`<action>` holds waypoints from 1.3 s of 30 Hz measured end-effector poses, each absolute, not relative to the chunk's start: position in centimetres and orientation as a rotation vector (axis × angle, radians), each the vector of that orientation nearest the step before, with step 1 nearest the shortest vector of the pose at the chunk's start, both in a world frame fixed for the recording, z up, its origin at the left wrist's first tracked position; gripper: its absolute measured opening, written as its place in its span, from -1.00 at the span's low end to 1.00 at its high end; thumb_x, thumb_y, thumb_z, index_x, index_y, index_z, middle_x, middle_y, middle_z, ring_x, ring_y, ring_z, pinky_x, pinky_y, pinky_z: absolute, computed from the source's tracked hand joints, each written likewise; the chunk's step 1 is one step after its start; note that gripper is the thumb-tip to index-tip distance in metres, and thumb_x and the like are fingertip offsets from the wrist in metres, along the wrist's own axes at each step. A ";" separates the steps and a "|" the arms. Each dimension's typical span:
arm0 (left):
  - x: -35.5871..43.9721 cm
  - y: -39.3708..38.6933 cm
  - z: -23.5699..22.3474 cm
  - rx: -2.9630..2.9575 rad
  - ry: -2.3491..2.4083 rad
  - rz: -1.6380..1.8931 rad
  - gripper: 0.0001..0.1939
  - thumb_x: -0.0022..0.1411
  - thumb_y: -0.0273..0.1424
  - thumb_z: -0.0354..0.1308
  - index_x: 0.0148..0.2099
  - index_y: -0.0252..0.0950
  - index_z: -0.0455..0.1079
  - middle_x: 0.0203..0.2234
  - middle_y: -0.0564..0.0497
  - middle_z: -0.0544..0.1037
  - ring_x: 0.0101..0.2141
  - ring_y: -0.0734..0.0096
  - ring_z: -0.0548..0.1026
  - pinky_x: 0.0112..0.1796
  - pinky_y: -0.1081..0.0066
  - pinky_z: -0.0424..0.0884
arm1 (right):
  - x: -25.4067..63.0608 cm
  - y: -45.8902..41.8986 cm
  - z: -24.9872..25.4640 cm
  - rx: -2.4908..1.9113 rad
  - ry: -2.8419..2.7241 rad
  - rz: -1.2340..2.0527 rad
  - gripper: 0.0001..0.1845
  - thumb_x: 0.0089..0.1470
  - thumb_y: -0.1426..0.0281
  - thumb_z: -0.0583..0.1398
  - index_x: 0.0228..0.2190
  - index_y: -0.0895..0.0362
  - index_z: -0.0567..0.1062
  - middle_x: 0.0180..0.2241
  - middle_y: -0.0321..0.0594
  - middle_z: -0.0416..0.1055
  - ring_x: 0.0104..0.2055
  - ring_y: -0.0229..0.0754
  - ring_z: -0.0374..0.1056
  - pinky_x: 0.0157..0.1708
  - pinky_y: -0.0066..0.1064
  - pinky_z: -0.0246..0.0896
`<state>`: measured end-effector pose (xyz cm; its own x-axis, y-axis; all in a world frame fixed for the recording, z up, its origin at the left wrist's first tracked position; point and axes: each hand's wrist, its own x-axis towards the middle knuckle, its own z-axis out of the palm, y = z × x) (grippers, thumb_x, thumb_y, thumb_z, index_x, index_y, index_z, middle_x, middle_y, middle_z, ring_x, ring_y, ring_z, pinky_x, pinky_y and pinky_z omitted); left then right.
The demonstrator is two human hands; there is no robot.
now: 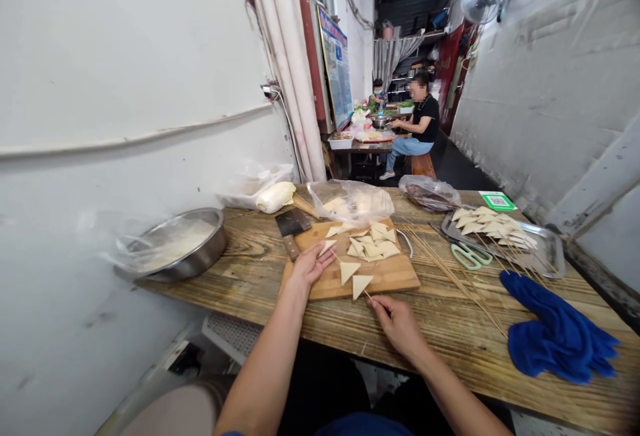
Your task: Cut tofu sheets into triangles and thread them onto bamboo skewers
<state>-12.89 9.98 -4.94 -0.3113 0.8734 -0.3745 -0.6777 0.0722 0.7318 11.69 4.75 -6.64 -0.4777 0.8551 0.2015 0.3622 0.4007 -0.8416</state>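
My right hand (pixel 395 321) is closed around the lower end of a thin wooden skewer (pixel 369 295) at the board's front edge. Two pale triangular tofu slices (pixel 349 272) are threaded on it. At the skewer's far end, my left hand (pixel 311 265) pinches another triangular slice (pixel 327 247) between thumb and fingers; whether the tip has pierced it I cannot tell. Both hands are over or beside a wooden cutting board (pixel 400 279). A pile of cut triangles (pixel 374 248) lies on the board, and a cleaver (pixel 292 229) rests at its left edge.
Loose skewers (pixel 450 266), green-handled scissors (pixel 471 256) and a blue cloth (pixel 557 329) lie to the right. Beyond them is a metal tray (pixel 555 256) of filled skewers. A steel bowl (pixel 213 239) stands left, a plastic bag (pixel 350 199) behind the board. Two people sit farther back.
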 end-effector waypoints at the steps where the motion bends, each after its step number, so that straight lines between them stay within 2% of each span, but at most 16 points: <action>1: -12.9 10.0 -4.9 0.253 1.063 1.565 -0.91 0.17 -0.56 0.04 -0.26 -0.43 0.34 -0.32 -0.20 0.53 -0.28 0.27 0.53 -0.25 0.26 0.48 | 11.7 4.8 -6.7 -1.037 -2.024 0.995 -0.63 0.13 0.28 -0.01 -0.28 0.13 0.55 -0.37 -0.16 0.53 -0.33 -0.10 0.43 -0.28 -0.37 0.25; 10: -12.8 9.9 -5.0 0.258 1.065 1.566 -0.92 0.16 -0.58 0.04 -0.25 -0.44 0.32 -0.30 -0.25 0.53 -0.24 0.22 0.52 -0.17 0.22 0.44 | 11.6 4.9 -7.0 -1.038 -2.045 0.991 -0.64 0.13 0.30 -0.02 -0.29 0.12 0.55 -0.41 -0.18 0.52 -0.34 -0.11 0.42 -0.28 -0.38 0.24; 21: -12.7 9.9 -4.8 0.258 1.086 1.537 -0.92 0.15 -0.59 0.04 -0.27 -0.46 0.33 -0.33 -0.25 0.54 -0.26 0.24 0.53 -0.17 0.27 0.44 | 11.6 5.0 -7.0 -1.048 -2.053 1.003 -0.64 0.13 0.30 -0.02 -0.30 0.12 0.55 -0.39 -0.17 0.53 -0.33 -0.09 0.42 -0.29 -0.39 0.22; 30: -12.2 9.6 -4.6 0.285 1.083 1.529 -0.90 0.15 -0.60 0.04 -0.26 -0.47 0.35 -0.35 -0.23 0.55 -0.28 0.25 0.54 -0.21 0.31 0.46 | 11.5 5.0 -7.0 -1.078 -2.060 0.985 -0.63 0.13 0.30 -0.03 -0.32 0.14 0.53 -0.46 -0.17 0.50 -0.39 -0.12 0.40 -0.35 -0.43 0.18; 39: -12.0 9.6 -4.7 0.331 1.083 1.514 -0.90 0.13 -0.59 0.06 -0.26 -0.45 0.36 -0.34 -0.23 0.55 -0.26 0.24 0.53 -0.18 0.30 0.44 | 11.3 4.9 -6.7 -1.093 -2.068 0.957 -0.64 0.13 0.31 -0.04 -0.38 0.14 0.51 -0.46 -0.18 0.50 -0.40 -0.13 0.39 -0.39 -0.45 0.14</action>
